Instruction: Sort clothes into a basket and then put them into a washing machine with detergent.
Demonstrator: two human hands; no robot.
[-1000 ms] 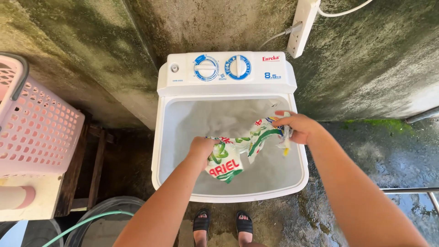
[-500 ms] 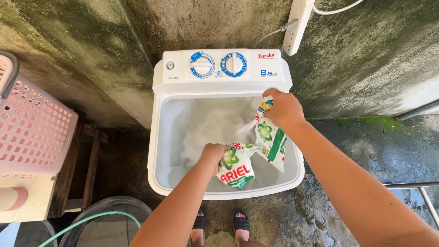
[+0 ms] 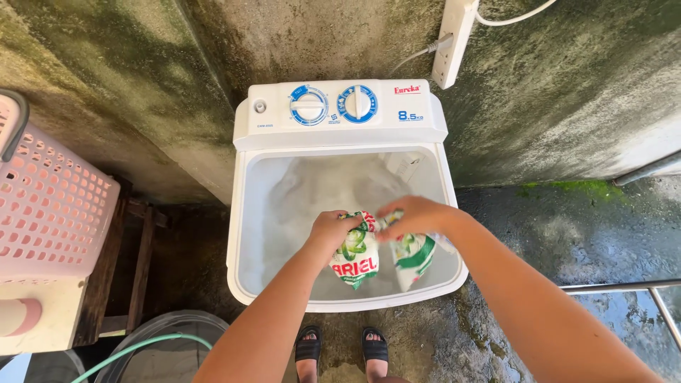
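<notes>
Fingers (image 3: 333, 225) of both hands pinch detergent sachets (image 3: 355, 255) over the washing machine tub (image 3: 241, 234).
Left hand (image 3: 328, 230) and right hand (image 3: 415, 216) meet near the front rim; tearing looks underway.

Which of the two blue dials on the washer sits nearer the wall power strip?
The right dial; it sits close below the power strip, while the left dial lies further along the panel, beside the small round knob.

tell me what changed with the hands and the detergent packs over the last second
The right hand swung up toward the control panel, then came back down and now meets the left hand over the tub, bunching the strip of detergent sachets it had stretched out. Both hands kept their hold. The washing machine, pink basket and hose stayed put.
</notes>
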